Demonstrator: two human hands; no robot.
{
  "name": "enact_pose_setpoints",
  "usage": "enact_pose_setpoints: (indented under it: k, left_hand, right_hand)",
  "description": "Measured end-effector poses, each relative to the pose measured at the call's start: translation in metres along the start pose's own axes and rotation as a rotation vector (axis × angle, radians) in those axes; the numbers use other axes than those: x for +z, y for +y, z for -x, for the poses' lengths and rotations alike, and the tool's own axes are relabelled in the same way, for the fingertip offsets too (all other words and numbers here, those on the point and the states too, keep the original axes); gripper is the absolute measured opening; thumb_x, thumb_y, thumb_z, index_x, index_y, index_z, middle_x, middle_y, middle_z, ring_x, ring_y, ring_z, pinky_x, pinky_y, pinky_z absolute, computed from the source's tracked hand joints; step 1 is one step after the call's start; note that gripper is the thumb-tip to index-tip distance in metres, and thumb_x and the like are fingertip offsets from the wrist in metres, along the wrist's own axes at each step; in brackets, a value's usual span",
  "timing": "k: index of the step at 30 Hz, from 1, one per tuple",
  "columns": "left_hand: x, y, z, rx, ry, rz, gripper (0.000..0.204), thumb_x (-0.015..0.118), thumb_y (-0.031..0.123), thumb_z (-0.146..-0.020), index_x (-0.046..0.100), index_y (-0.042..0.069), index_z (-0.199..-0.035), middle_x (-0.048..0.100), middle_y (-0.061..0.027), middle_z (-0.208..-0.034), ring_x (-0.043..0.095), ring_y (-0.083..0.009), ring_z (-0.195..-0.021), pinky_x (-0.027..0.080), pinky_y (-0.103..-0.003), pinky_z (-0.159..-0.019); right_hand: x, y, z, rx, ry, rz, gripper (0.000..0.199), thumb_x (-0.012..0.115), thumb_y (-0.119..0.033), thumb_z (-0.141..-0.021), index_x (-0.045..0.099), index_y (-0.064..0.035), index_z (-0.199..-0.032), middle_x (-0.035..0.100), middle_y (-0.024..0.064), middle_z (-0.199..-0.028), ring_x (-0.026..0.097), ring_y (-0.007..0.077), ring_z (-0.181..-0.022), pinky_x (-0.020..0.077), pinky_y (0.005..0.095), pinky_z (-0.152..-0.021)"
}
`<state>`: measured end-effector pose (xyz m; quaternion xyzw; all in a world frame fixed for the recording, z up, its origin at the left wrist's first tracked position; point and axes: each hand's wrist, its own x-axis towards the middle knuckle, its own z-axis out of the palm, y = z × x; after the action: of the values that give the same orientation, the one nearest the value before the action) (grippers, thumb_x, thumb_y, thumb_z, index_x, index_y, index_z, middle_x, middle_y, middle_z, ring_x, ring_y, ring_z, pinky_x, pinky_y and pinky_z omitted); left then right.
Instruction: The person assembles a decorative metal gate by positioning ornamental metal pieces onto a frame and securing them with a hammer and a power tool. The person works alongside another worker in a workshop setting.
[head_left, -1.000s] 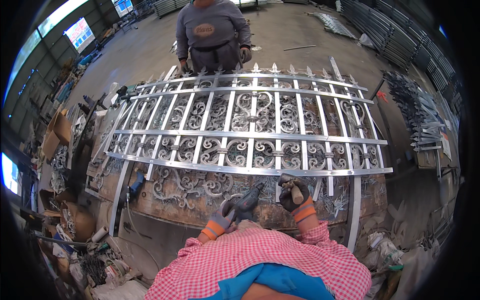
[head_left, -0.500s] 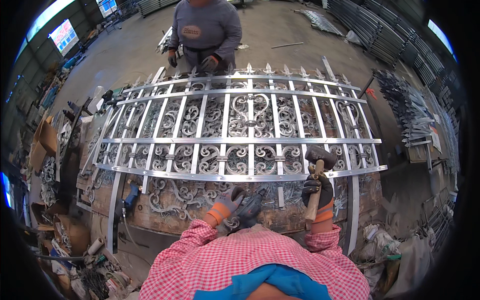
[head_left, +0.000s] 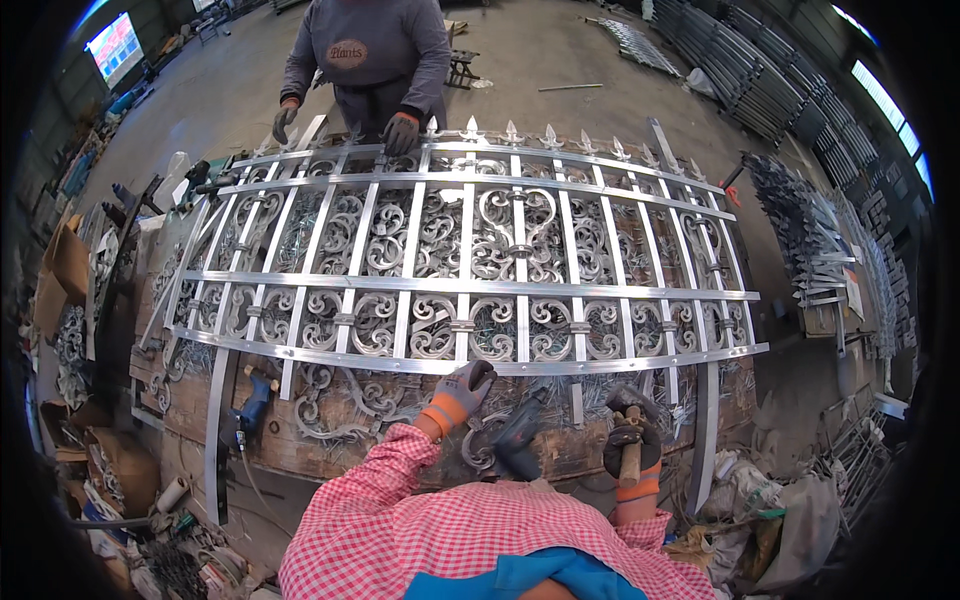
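Observation:
A silvery metal fence panel [head_left: 560,289] with upright bars, spear tips and scroll ornaments lies flat across the wooden workbench [head_left: 290,435]. My left hand [head_left: 462,392], in a grey and orange glove, is at its near bottom rail, fingers curled against the edge. In my right hand [head_left: 640,455], a dark glove with an orange cuff, is a hammer [head_left: 630,462], gripped by its wooden handle. The hammer's dark head is beyond my fist, just short of the rail. Between my hands a power drill [head_left: 520,435] lies on the bench, beside loose scroll pieces [head_left: 482,440].
Across the bench stands a person [head_left: 370,60] in grey, one gloved hand [head_left: 402,133] at the panel's far edge. A blue air tool [head_left: 257,400] with a hose lies at left. Cardboard boxes [head_left: 62,275] and stacked metal parts [head_left: 815,220] flank the bench.
My left hand has moved forward from beside the drill to the near rail. My right hand has lowered toward me with the hammer. The person opposite now reaches a hand to the panel.

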<state>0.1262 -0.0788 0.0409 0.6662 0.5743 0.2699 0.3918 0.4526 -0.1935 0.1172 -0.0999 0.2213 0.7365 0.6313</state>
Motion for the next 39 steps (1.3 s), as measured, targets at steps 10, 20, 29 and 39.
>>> enact_pose_setpoints:
  k: [10,20,29,39]
  left_hand:
    - [-0.004,-0.033,-0.062,0.202,0.247,-0.324,0.039,0.066,0.031,-0.084,0.060,0.008,-0.115,0.062,-0.0112,-0.106,0.057,-0.0313,-0.103,0.044,-0.042,-0.091]
    - [0.016,-0.016,-0.179,0.218,0.207,-0.645,0.046,0.061,0.028,-0.085,0.056,0.009,-0.127,0.055,-0.0116,-0.132,0.044,-0.0299,-0.128,0.028,-0.048,-0.111]
    - [0.043,-0.038,-0.244,-0.069,-0.075,-0.670,0.047,0.051,0.041,-0.090,0.057,0.014,-0.128,0.064,-0.0088,-0.119,0.053,-0.0287,-0.120,0.016,-0.057,-0.113]
    - [0.034,-0.070,-0.245,0.020,0.540,-0.331,0.032,0.060,0.027,-0.089,0.063,0.008,-0.115,0.066,-0.0152,-0.103,0.058,-0.0350,-0.101,0.041,-0.044,-0.093]
  right_hand:
    - [0.029,0.020,-0.022,0.013,-0.027,0.643,0.045,0.051,-0.014,-0.096,0.042,-0.0095,-0.140,0.058,0.0063,-0.091,0.053,0.0096,-0.070,0.0481,0.0278,-0.060]
    - [0.063,0.014,-0.251,-0.450,0.106,1.944,0.048,0.070,-0.020,-0.084,0.053,-0.0033,-0.126,0.064,0.0061,-0.082,0.058,0.0142,-0.056,0.0481,0.0292,-0.049]
    - [0.033,0.008,-0.315,-0.473,0.200,2.225,0.066,0.070,-0.027,-0.081,0.047,-0.0032,-0.138,0.061,0.0219,-0.122,0.061,0.0322,-0.111,0.0472,0.0372,-0.092]
    - [0.010,-0.013,-0.322,-0.260,0.213,1.824,0.051,0.067,-0.017,-0.087,0.051,-0.0068,-0.134,0.064,0.0050,-0.085,0.060,0.0098,-0.065,0.0470,0.0248,-0.051]
